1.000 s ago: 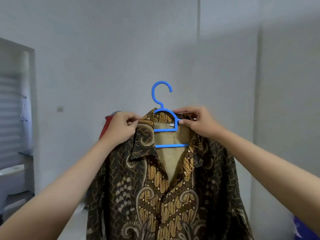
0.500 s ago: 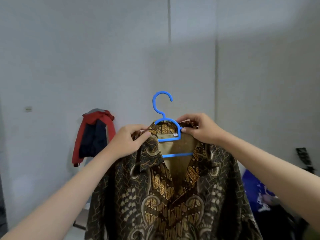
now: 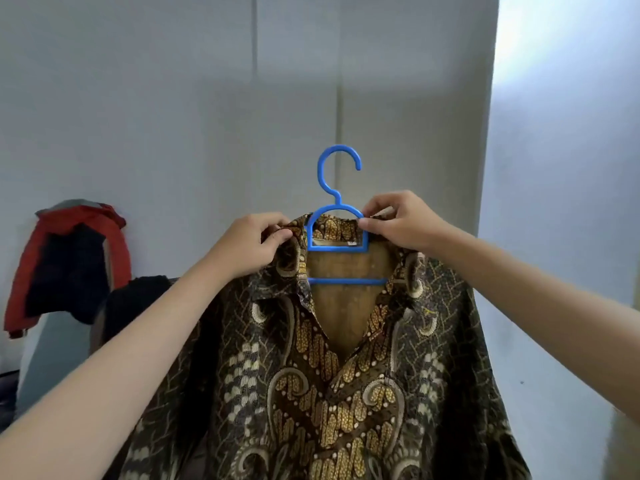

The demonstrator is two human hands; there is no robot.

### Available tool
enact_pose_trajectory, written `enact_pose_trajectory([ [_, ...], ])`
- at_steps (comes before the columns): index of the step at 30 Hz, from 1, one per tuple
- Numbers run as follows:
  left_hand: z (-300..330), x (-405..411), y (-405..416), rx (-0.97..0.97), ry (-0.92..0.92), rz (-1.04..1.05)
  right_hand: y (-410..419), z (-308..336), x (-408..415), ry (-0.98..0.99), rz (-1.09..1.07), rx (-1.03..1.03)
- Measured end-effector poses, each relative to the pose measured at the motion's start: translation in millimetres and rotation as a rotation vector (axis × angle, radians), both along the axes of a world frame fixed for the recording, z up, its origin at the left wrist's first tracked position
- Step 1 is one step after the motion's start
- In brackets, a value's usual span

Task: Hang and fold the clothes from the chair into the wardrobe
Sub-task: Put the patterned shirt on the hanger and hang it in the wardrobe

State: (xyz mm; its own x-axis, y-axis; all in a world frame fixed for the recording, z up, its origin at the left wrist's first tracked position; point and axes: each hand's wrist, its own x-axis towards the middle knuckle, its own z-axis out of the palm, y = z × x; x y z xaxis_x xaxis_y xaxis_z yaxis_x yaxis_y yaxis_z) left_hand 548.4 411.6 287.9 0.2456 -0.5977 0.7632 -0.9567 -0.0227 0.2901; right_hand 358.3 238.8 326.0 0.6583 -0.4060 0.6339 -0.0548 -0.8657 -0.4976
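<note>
a: left hand (image 3: 247,245)?
b: fingers curled, pinching the shirt (image 3: 346,375) at the collar's left side, thumb and fingertips closed on the fabric fold, just left of the hanger (image 3: 337,233)

a: right hand (image 3: 403,221)?
b: also curled, pinching the collar's right side right where it meets the hanger's upper loop. thumb tip touches the blue plastic or sits right beside it, can't tell which

a: so both gripping?
b: yes, both hold the shirt up at the collar, arms stretched forward, one on each side of the hanger neck

a: hanger?
b: blue plastic, inside the shirt. hook sticks up above the collar, upright, opening to the right, on nothing. small loop sits in the collar, crossbar shows lower down across the open neck

a: shirt?
b: dark brown batik with gold and cream patterns, collared, front facing the camera, top part open showing tan lining. it hangs straight down from the hanger, bottom cut off by the frame edge

a: background?
b: grey wall (image 3: 173,98) behind. red and dark jacket (image 3: 69,261) hanging on it at far left, well apart from the shirt. a black cloth (image 3: 135,306) lower, between jacket and shirt, partly hidden by the left arm. brighter panel (image 3: 568,168) at right, blurry
</note>
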Motion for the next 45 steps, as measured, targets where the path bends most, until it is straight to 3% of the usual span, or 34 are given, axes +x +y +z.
enact_pose_trajectory([
  [7, -6.4, -81.7, -44.7, 0.082, -0.021, -0.089, -16.2, -6.5, -119.7, -0.018, -0.211, 0.033],
  [17, -6.7, -218.1, -111.4, -0.14, -0.022, -0.265, -33.7, -15.3, -266.8, -0.186, -0.331, 0.011],
  [22, -5.8, -261.2, -143.9, -0.238, -0.014, -0.22, -59.7, -40.6, -326.0, -0.121, -0.596, -0.148],
  [34, 1.1, -332.9, -225.8, -0.268, 0.029, -0.271, -137.3, -45.3, -359.2, -0.306, -0.727, -0.085],
  [45, 50.0, -359.5, -366.8, -0.277, -0.01, -0.435, -265.2, -3.1, -390.0, -0.388, -0.817, -0.135],
])
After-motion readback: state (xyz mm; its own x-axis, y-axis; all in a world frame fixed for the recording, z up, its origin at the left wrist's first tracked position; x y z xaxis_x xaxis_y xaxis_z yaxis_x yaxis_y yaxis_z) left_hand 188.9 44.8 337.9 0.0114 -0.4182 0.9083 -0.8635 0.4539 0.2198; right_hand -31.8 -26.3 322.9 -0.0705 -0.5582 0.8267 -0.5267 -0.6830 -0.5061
